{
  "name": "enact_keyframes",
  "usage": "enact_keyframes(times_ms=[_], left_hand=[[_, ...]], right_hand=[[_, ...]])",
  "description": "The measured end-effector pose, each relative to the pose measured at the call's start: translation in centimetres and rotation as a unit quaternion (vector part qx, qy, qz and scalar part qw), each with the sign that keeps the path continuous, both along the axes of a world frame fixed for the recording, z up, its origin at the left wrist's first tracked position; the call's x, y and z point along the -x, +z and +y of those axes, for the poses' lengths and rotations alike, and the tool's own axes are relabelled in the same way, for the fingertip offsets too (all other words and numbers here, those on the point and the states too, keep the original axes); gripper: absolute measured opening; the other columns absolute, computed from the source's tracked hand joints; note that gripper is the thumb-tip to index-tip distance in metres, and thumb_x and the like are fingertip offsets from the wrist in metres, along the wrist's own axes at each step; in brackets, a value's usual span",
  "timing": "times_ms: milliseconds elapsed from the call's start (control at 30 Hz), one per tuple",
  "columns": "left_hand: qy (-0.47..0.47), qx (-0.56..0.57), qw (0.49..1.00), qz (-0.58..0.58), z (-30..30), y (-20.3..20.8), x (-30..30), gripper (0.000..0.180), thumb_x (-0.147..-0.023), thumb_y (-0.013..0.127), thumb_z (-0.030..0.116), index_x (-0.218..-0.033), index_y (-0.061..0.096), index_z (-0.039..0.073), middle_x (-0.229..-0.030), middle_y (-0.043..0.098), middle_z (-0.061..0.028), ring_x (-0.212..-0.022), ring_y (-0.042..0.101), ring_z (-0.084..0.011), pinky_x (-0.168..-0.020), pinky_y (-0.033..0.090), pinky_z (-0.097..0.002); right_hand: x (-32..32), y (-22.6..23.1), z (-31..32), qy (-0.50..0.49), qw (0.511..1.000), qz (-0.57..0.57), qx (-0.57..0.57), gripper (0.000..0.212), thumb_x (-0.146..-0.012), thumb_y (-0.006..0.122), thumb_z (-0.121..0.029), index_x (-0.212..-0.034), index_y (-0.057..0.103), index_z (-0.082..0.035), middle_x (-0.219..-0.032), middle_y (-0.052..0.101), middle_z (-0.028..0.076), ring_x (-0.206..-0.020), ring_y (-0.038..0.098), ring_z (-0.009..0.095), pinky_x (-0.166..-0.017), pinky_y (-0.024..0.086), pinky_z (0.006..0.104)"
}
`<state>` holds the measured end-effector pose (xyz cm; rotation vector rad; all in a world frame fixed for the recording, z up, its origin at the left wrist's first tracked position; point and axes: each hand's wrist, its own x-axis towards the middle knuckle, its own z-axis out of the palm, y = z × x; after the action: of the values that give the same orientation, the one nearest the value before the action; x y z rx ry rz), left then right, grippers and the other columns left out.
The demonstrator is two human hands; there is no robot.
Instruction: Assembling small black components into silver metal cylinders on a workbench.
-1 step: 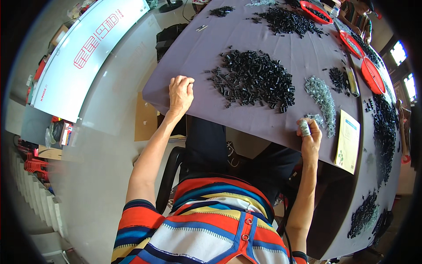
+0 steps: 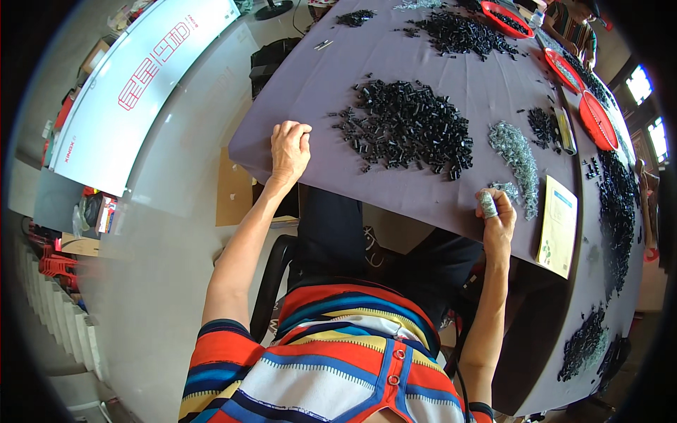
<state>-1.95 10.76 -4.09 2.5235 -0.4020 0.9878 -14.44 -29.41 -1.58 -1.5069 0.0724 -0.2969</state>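
Note:
My left hand [image 2: 290,149] rests curled on the left corner of the grey cloth-covered table [image 2: 275,92]; whatever its closed fingers may hold is hidden. Close to the table's front edge, my right hand [image 2: 497,211] is also curled, with a grey-green wrapping [image 2: 488,205] around one finger. Its fingertips are bent out of sight. Just beyond the right hand lies a curved heap of small clear pieces [image 2: 518,158], with a few loose ones beside the knuckles. Between and beyond my hands spreads a large pile of small black tubular parts [image 2: 409,127].
A cream paper booklet [image 2: 558,225] lies right of my right hand. Red baskets [image 2: 598,121] and more black heaps [image 2: 615,218] line the right side. Another black pile [image 2: 465,34] sits at the far end. A person in a striped top [image 2: 568,32] is at the far right.

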Motion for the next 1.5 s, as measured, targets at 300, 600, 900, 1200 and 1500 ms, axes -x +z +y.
enact_keyframes(times_ms=[300, 600, 900, 1200, 1500], left_hand=[[0.02, 0.003, 1.0, -0.001, 0.0, 0.6, 0.2, 0.016, -0.075, 0.064, 0.004, -0.088, 0.062, 0.012, -0.093, 0.056, -0.003, -0.09, 0.051, -0.0253, -0.08, 0.04, -0.039], [-0.021, -0.039, 0.998, 0.034, -2.8, 2.5, -3.4, 0.013, -0.076, 0.064, 0.005, -0.088, 0.065, 0.009, -0.088, 0.06, -0.0046, -0.086, 0.054, -0.0266, -0.08, 0.043, -0.0374], [-0.079, 0.013, 0.99, 0.115, -4.8, 1.0, -6.1, 0.007, -0.08, 0.062, 0.011, -0.084, 0.067, 0.008, -0.084, 0.059, -0.0101, -0.086, 0.057, -0.0291, -0.077, 0.047, -0.0387], [-0.075, 0.063, 0.987, 0.124, -7.4, 2.3, -7.8, 0.009, -0.076, 0.064, 0.011, -0.084, 0.066, 0.007, -0.084, 0.062, -0.0123, -0.086, 0.059, -0.0314, -0.078, 0.047, -0.0415], [-0.097, 0.016, 0.985, 0.144, -8.5, 1.3, -9.3, 0.007, -0.074, 0.064, 0.005, -0.08, 0.062, 0.003, -0.085, 0.061, -0.0144, -0.087, 0.058, -0.0334, -0.079, 0.047, -0.0436]], right_hand=[[0.0, 0.2, 0.3, 0.013, 0.999, -0.024, 0.018, 0.006, -0.09, 0.055, -0.002, -0.09, 0.06, -0.002, -0.083, 0.058, -0.001, -0.063, 0.045, 0.005, -0.061, 0.038, 0.0194], [0.4, 0.4, 0.4, 0.023, 0.997, -0.005, 0.072, 0.009, -0.087, 0.055, 0.004, -0.087, 0.061, -0.002, -0.091, 0.061, 0.002, -0.069, 0.049, 0.005, -0.063, 0.042, 0.0201], [0.2, 0.2, 0.4, 0.028, 0.997, -0.007, 0.078, 0.008, -0.087, 0.056, 0.004, -0.088, 0.062, -0.001, -0.089, 0.061, 0.001, -0.07, 0.049, 0.005, -0.063, 0.042, 0.0197], [0.2, 0.3, 0.7, 0.014, 0.997, -0.008, 0.079, 0.007, -0.083, 0.058, 0.003, -0.088, 0.062, -0.001, -0.084, 0.062, -0.001, -0.067, 0.052, 0.005, -0.063, 0.043, 0.0195], [0.2, 0.7, 1.0, 0.017, 0.996, -0.013, 0.082, 0.007, -0.083, 0.057, 0.004, -0.087, 0.061, 0.0, -0.082, 0.06, -0.002, -0.068, 0.05, 0.005, -0.064, 0.042, 0.0192]])
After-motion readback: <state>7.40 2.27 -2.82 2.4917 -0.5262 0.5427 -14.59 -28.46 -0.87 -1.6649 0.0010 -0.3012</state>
